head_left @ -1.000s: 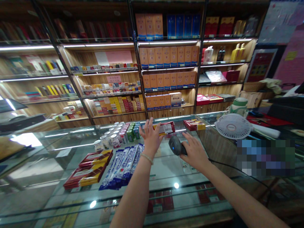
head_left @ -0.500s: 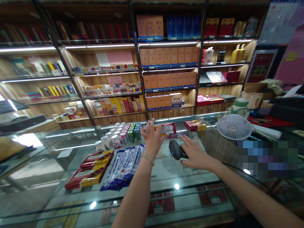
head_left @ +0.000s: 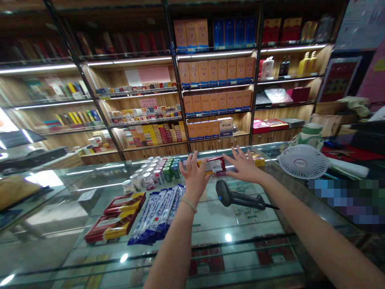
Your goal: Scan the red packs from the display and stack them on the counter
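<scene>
A red and yellow chocolate wafer pack [head_left: 215,165], its white barcode label towards me, is at the far side of the glass counter. My left hand [head_left: 195,178] covers its left part, fingers spread and pointing away, thumb against or just before the pack. At the pack's right end is my right hand [head_left: 245,167], fingers stretched apart; whether its fingertips touch the pack I cannot tell. Below it a black barcode scanner [head_left: 239,197] lies on the glass, blue light on. Blue-and-white long packs [head_left: 159,214] and more red-yellow packs [head_left: 116,216] lie left of my forearm.
Several small jars and tubs [head_left: 150,176] stand in rows left of my hand. More wafer packs [head_left: 259,159] are behind my right hand. A white fan [head_left: 302,161] and a green-white bottle [head_left: 309,136] are at the right. Stocked shelves [head_left: 218,86] line the wall.
My right hand has left the scanner and moved forward to the right end of the wafer pack. The scanner now lies uncovered. My left hand has stayed by the pack.
</scene>
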`<state>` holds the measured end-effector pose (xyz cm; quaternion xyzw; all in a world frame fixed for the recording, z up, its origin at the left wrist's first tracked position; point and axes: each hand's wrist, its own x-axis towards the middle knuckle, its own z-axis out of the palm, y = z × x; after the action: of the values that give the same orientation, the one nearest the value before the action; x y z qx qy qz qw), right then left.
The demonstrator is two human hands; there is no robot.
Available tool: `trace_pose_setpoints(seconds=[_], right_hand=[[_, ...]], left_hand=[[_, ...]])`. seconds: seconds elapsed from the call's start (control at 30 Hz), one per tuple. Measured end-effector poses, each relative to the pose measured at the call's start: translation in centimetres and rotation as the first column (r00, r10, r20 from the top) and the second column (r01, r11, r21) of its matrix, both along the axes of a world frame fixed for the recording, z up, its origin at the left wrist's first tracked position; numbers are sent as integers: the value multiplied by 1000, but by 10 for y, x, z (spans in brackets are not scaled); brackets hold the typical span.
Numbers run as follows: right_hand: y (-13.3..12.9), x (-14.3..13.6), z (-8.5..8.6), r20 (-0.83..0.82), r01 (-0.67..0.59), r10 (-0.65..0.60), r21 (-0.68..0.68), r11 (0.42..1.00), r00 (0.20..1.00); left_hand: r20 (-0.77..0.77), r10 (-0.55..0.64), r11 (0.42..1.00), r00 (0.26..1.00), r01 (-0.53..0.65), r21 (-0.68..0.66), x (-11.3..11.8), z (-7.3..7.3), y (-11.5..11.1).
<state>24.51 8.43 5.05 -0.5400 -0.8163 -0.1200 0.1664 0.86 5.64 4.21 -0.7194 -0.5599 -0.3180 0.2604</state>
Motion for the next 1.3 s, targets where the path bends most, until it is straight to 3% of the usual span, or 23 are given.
trace_pose_setpoints(seconds=[0.23,0.4,0.8,1.3], right_hand=[[15,1,-22,-28,10,-8,71,997,1000],[14,3,-28,-72,-13,22,127,992,997],[-5,4,-16,-169,-140,200,312,940,965],[-22,-7,-13,-228,-234,339,388,892,913]], left_hand=[[-7,0,1000,1000,0,5,1,1,1],[-8,-22,1000,1000,22,16,2,0,1],[-44,-127,989,991,130,69,10,2,-3],[-147,-193,979,970,201,41,15,4,-7]])
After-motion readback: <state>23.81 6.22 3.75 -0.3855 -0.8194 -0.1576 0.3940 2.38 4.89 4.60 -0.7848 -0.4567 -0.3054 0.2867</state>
